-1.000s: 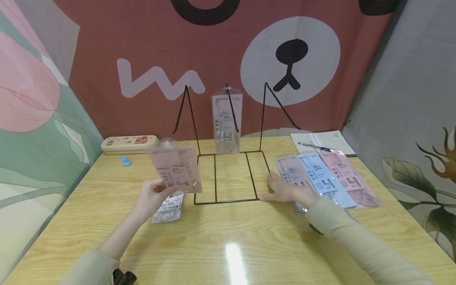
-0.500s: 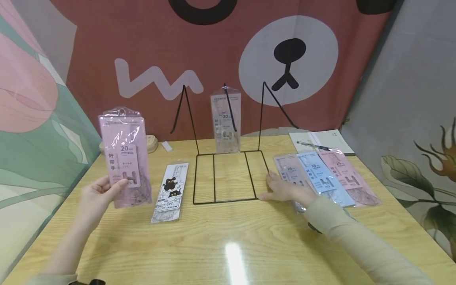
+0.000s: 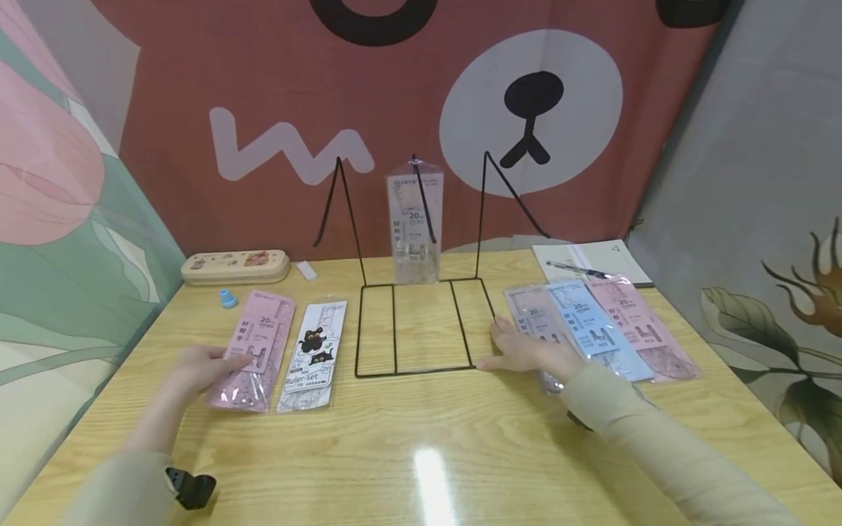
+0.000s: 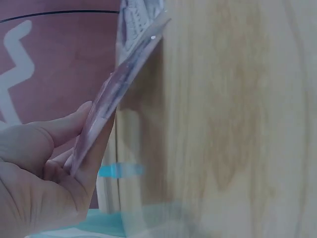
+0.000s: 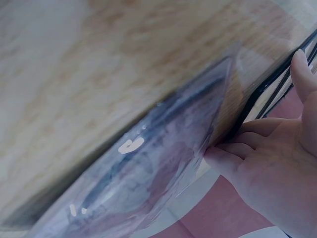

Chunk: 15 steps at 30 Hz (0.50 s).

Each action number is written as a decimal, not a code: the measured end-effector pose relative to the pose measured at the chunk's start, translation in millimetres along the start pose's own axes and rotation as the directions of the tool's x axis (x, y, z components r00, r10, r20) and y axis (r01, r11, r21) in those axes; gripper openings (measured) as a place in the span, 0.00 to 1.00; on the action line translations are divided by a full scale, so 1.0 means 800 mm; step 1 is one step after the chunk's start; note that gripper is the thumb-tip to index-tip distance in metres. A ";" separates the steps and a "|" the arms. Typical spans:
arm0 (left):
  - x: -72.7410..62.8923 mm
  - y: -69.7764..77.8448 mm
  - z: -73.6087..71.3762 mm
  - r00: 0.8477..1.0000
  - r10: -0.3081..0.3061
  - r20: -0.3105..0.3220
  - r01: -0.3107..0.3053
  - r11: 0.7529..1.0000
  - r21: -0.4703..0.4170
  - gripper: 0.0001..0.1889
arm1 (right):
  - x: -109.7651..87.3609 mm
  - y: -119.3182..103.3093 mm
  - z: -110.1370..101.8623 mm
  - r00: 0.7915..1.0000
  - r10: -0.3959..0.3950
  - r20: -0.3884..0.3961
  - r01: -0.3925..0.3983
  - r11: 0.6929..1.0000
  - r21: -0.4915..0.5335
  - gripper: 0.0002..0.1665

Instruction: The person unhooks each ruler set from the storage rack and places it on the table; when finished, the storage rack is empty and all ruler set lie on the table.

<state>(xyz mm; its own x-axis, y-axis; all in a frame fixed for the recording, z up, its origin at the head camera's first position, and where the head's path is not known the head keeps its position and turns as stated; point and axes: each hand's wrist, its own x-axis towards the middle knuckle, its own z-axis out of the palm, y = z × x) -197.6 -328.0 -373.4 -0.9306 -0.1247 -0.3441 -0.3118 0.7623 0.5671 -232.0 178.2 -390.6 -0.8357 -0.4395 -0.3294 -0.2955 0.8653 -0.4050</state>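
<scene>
My left hand [image 3: 196, 371] pinches the lower left part of a pink ruler set packet [image 3: 263, 336], thumb on its face. In the left wrist view, this packet [image 4: 111, 96] is tilted above the wood. To its right lies a white ruler set packet [image 3: 314, 351] with black cats. My right hand [image 3: 529, 349] holds the front right corner of a black wire display rack [image 3: 414, 371], thumb at the front bar and fingers at the side bar. A clear-bagged ruler set packet [image 3: 403, 197] hangs from the rack's middle hook.
Right of the rack lie a pale pink packet [image 3: 536, 310], a blue packet [image 3: 582, 314] and a pink packet [image 3: 634, 314]. Behind them are a notebook [image 3: 618, 256] and a pen [image 3: 575, 269]. A pencil case [image 3: 235, 267], white eraser [image 3: 306, 270] and small blue cone [image 3: 227, 298] sit at back left.
My left hand has carried the pink packet left from beside the rack, then down to the table left of the cat packet. My right hand has stayed at the rack's corner.
</scene>
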 end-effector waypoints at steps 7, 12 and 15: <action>0.001 0.016 0.010 0.997 0.051 -0.061 -0.053 0.998 -0.026 0.34 | 0.001 0.000 0.001 1.000 0.013 0.010 -0.013 1.000 0.000 0.55; -0.009 0.046 0.015 0.967 0.180 -0.180 -0.161 0.980 0.116 0.39 | 0.002 0.000 0.001 1.000 0.008 0.003 -0.008 1.000 -0.004 0.55; -0.008 0.063 0.022 0.936 0.291 -0.197 -0.265 0.953 0.149 0.43 | 0.001 0.000 0.000 1.000 0.011 0.003 -0.011 1.000 -0.001 0.55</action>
<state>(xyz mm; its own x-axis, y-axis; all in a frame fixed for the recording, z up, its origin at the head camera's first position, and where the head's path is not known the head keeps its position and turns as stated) -204.0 -278.0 -355.8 -0.9998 -0.0200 -0.0090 -0.0217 0.8542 0.5196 -232.8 177.5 -391.1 -0.8376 -0.4307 -0.3362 -0.2865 0.8702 -0.4009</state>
